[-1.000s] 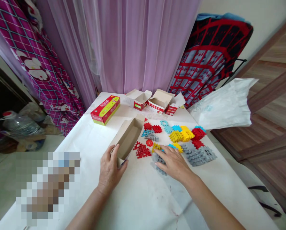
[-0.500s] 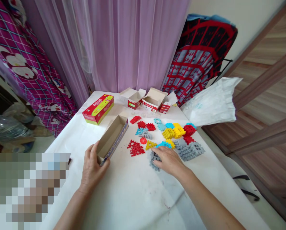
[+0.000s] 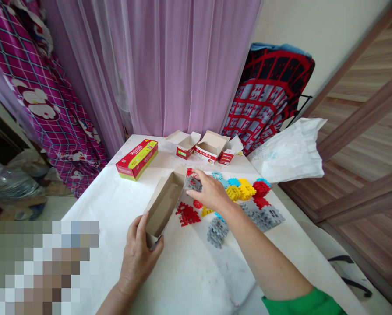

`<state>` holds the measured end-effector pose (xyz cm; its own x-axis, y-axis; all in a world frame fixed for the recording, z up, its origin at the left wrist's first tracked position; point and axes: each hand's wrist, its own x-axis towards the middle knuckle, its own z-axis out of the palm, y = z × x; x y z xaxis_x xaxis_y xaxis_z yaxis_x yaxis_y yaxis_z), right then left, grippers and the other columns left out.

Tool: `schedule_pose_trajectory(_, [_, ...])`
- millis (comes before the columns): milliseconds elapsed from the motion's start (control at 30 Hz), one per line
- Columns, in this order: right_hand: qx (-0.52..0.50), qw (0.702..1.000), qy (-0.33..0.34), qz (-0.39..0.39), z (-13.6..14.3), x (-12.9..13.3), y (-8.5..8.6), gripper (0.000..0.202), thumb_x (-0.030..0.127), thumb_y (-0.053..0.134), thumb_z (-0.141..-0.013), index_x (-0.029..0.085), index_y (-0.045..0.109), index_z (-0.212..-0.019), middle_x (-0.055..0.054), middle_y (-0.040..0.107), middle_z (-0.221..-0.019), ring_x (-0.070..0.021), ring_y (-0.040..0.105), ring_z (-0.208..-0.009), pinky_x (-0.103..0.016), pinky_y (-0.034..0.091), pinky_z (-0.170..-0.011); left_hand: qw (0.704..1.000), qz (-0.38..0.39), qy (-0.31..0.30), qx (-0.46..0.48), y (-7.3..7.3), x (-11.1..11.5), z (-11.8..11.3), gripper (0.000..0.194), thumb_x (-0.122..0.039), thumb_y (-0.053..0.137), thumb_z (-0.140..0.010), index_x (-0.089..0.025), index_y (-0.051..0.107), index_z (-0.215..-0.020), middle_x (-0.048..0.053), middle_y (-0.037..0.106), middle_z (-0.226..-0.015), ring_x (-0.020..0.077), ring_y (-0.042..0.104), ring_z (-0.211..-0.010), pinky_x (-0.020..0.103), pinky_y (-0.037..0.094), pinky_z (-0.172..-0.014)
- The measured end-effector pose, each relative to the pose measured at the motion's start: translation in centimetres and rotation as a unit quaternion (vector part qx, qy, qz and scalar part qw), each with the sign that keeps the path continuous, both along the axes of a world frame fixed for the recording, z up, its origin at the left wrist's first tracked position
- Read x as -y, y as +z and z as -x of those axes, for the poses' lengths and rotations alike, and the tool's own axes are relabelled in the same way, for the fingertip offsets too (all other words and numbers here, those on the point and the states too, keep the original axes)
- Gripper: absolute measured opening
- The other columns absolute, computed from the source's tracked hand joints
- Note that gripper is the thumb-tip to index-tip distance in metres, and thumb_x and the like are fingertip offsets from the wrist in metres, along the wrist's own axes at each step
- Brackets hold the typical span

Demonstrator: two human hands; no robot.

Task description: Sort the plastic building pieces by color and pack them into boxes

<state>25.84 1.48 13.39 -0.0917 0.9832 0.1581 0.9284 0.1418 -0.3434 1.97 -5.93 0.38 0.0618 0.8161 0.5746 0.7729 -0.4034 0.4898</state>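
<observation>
My left hand (image 3: 142,245) grips the near end of a long open cardboard box (image 3: 161,214), with the thumb on its right corner and the fingers along the left side. The box lies tilted on the table and its visible inside is bare. My right hand (image 3: 209,189) pinches several grey plastic building pieces (image 3: 193,183) beside the box's far right edge. A red toothed stack (image 3: 187,214) lies just right of the box. Below my right forearm is another grey stack (image 3: 217,231). Yellow pieces (image 3: 246,189) and more grey window pieces (image 3: 264,214) lie further right.
A closed red and yellow box (image 3: 136,159) stands at the far left of the white table (image 3: 97,218). Several opened small cartons (image 3: 210,148) line the back edge. A white bag (image 3: 291,151) hangs over the right edge. Purple curtains (image 3: 182,65) hang behind.
My right hand has moved from the near grey stack up and left towards the box, now holding grey pieces. My left hand and the box have shifted slightly right and nearer; the view has tilted.
</observation>
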Motion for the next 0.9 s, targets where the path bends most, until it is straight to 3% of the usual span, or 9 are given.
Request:
schedule_pose_trajectory(100, [0.065,0.997,0.027,-0.020,2.4,-2.9,0.8,0.065,0.043,0.067,-0.081,0.020,0.046,-0.138,-0.013,0.066,-0.121,-0.0297,0.057,-0.113,-0.041,0.041,-0.093,1.000,-0.020,-0.002,-0.010,-0.1,0.1,-0.1,0.076,-0.034,0.059,-0.085,-0.022,0.025,-0.152,0.014,0.050,-0.131,0.0284,0.054,-0.120,0.046,0.051,-0.099])
schedule_pose_trajectory(200, [0.114,0.992,0.048,-0.024,3.7,-4.8,0.4,0.062,0.042,0.067,-0.081,0.018,0.048,-0.135,-0.014,0.067,-0.118,-0.0312,0.055,-0.114,-0.043,0.038,-0.093,1.000,-0.026,0.002,-0.016,-0.3,0.0,-0.1,0.077,-0.033,0.060,-0.085,-0.021,0.024,-0.152,0.015,0.051,-0.130,0.0289,0.055,-0.119,0.047,0.052,-0.098])
schedule_pose_trajectory(333, [0.135,0.989,0.055,-0.005,4.0,-5.9,-0.8,0.060,0.042,0.069,-0.080,0.020,0.050,-0.132,-0.013,0.067,-0.117,-0.0312,0.053,-0.114,-0.044,0.036,-0.095,1.000,-0.022,0.001,-0.020,-0.3,0.0,-0.2,0.078,-0.031,0.060,-0.084,-0.024,0.023,-0.152,0.015,0.051,-0.129,0.0295,0.056,-0.119,0.047,0.053,-0.096])
schedule_pose_trajectory(467, [0.117,0.992,0.050,-0.022,3.1,-5.7,-1.4,0.063,0.046,0.069,-0.081,0.020,0.049,-0.135,-0.014,0.059,-0.131,-0.0311,0.048,-0.121,-0.045,0.036,-0.097,0.999,-0.024,-0.001,-0.024,-0.1,0.1,-0.3,0.078,-0.030,0.061,-0.084,-0.024,0.022,-0.152,0.015,0.051,-0.128,0.0298,0.056,-0.118,0.047,0.054,-0.095])
schedule_pose_trajectory(600, [0.077,0.996,0.024,-0.040,0.4,-3.8,-1.1,0.042,0.035,0.060,-0.089,0.022,0.057,-0.129,-0.010,0.061,-0.131,-0.0247,0.053,-0.119,-0.037,0.038,-0.097,0.999,-0.022,-0.001,-0.026,0.0,0.1,-0.3,0.078,-0.030,0.061,-0.084,-0.025,0.022,-0.152,0.014,0.051,-0.129,0.0294,0.056,-0.118,0.047,0.054,-0.095])
schedule_pose_trajectory(767, [0.080,0.995,-0.009,0.063,-3.9,1.4,-1.2,0.022,0.032,0.053,-0.091,0.027,0.073,-0.099,-0.002,0.074,-0.099,-0.0188,0.067,-0.090,-0.028,0.043,-0.077,0.999,-0.028,-0.005,-0.034,0.1,0.0,-0.2,0.077,-0.033,0.060,-0.085,-0.022,0.023,-0.152,0.015,0.051,-0.128,0.0293,0.055,-0.118,0.046,0.053,-0.095])
schedule_pose_trajectory(900, [0.133,0.982,-0.027,0.133,-6.0,6.1,-2.3,0.019,0.032,0.056,-0.088,0.026,0.074,-0.093,-0.003,0.076,-0.092,-0.0218,0.068,-0.089,-0.029,0.042,-0.072,0.999,-0.035,-0.008,-0.034,0.2,-0.2,-0.2,0.078,-0.036,0.061,-0.085,-0.022,0.024,-0.152,0.015,0.051,-0.127,0.0298,0.055,-0.117,0.046,0.053,-0.095])
